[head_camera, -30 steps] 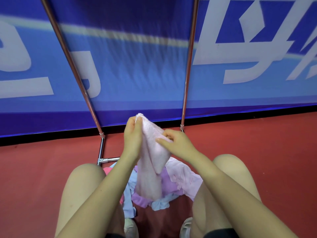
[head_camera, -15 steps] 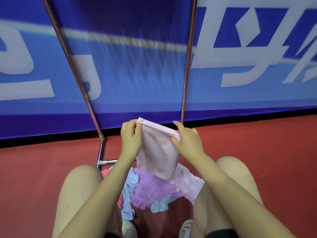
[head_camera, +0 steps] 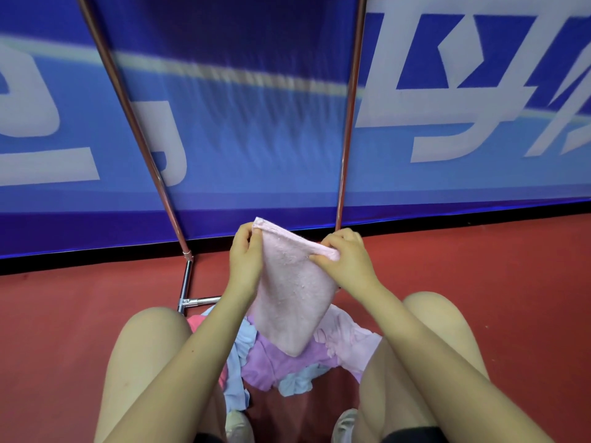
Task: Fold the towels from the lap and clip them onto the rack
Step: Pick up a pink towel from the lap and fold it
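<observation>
Both hands, left [head_camera: 244, 260] and right [head_camera: 347, 262], pinch the folded pink towel's [head_camera: 292, 298] top corners; it hides part of the lap pile [head_camera: 281, 366]. Rack [head_camera: 347, 123] top is cut off.

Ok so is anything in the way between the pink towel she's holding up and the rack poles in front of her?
Nothing visible. Both the left hand and right hand pinch the pink towel by its top edge, held between the two rack poles. Where the clips are is out of frame above.
</observation>
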A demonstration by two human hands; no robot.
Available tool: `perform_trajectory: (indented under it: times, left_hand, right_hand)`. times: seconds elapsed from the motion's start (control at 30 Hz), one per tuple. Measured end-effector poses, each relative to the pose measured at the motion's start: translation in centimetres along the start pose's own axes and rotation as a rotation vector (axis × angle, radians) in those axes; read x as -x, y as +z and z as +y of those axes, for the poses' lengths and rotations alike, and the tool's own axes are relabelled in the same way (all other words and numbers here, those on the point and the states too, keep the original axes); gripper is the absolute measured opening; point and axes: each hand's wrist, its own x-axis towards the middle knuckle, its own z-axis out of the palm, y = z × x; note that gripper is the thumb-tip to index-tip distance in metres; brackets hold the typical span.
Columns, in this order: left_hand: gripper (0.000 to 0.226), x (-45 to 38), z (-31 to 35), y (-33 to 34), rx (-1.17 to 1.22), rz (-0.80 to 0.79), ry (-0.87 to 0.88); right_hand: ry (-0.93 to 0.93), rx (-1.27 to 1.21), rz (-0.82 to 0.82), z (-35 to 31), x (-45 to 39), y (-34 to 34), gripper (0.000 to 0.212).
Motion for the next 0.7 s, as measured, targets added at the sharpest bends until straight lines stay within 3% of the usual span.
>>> perform_trajectory:
  times: [0.1,0.2,0.3,0.4,0.47,0.57,0.7]
  left_hand:
    - [0.02,0.3,0.7,0.1,0.008,0.001,0.015]
    - [0.018,0.1,0.7,-0.3,-0.189,0.011,0.218]
    - [0.016,0.1,0.7,-1.0,-0.433,-0.003,0.42]
    - [0.02,-0.2,0.5,-1.4,-0.605,-0.01,0.474]
    - [0.035,-0.5,0.4,-1.4,-0.723,0.024,0.495]
    - [0.051,-0.6,0.0,-1.4,-0.762,0.04,0.449]
    - [0.033,-0.6,0.4,-0.7,-0.329,-0.059,0.128]
  right_hand:
    - [0.144,-0.236,-0.106,-0.6,0.0,-0.3,0.022]
    - [0.172,-0.246,-0.095,-0.9,0.2,-0.2,0.028]
    - [0.135,-0.132,-0.076,-0.9,0.2,-0.6,0.032]
    - [0.107,0.117,-0.054,-1.1,0.1,-1.3,0.033]
    - [0.106,0.151,-0.036,-1.2,0.3,-1.6,0.031]
    - [0.111,0.031,-0.039,-1.0,0.3,-1.8,0.025]
    - [0.154,-0.219,-0.105,-0.9,-0.1,-2.3,0.024]
